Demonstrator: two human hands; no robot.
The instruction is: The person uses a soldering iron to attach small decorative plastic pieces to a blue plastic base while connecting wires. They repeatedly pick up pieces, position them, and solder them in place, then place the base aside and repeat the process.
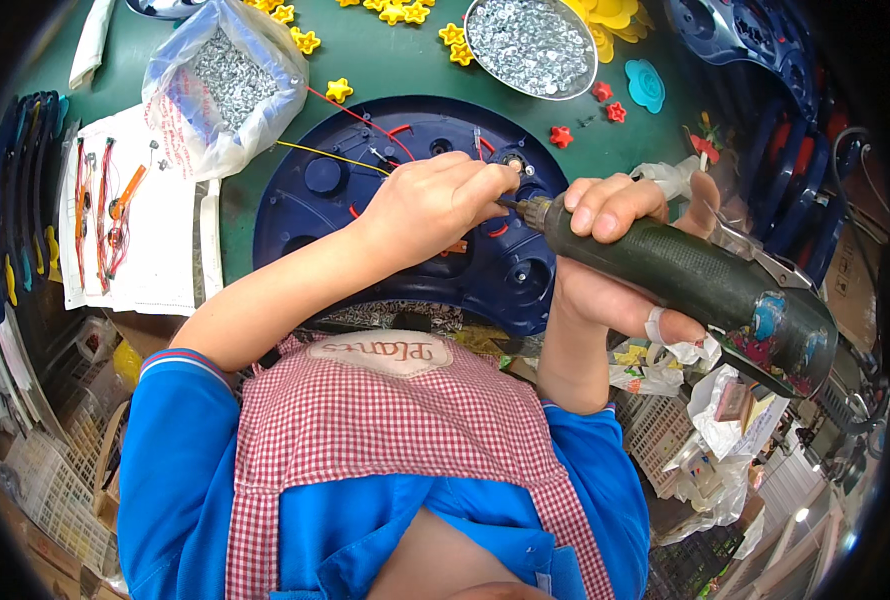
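Note:
My right hand [615, 225] is wrapped round a dark green electric screwdriver [700, 280], which lies slanted with its bit pointing left. At the tip of the bit, my left hand [440, 205] has its fingers pressed together; what they pinch is hidden. Both hands are over a dark blue plastic shell [305, 215] with rounded recesses and posts. Red wires [370, 122] and a yellow wire [330, 157] run across the shell's upper left part. A small round metal part [512, 162] sits in the shell just beyond my left fingertips.
A plastic bag of small screws [230, 85] stands at the upper left, a metal bowl of clear small parts [532, 45] at the top. Yellow star pieces [339, 90], red stars [561, 136] and a turquoise piece [645, 86] lie around. Wired parts [115, 215] rest on white sheets.

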